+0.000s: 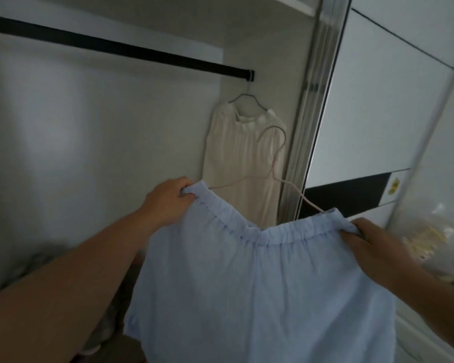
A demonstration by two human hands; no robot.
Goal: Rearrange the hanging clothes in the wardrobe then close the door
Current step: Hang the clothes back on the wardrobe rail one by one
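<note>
A light blue garment (260,279) with an elastic waistband hangs on a pale wire hanger (278,153) in front of me. My left hand (165,200) grips the waistband's left end, and my right hand (375,242) grips its right end. The hanger's hook points up, free of the black wardrobe rail (116,47). A cream dress (244,158) hangs from another hanger at the rail's right end, against the side wall. The sliding wardrobe door (378,100) stands to the right, with its metal frame beside the dress.
The rail left of the cream dress carries nothing. Blurred dark items (110,323) lie low in the wardrobe under my left arm. A yellowish object (435,242) shows at the right edge, behind my right hand.
</note>
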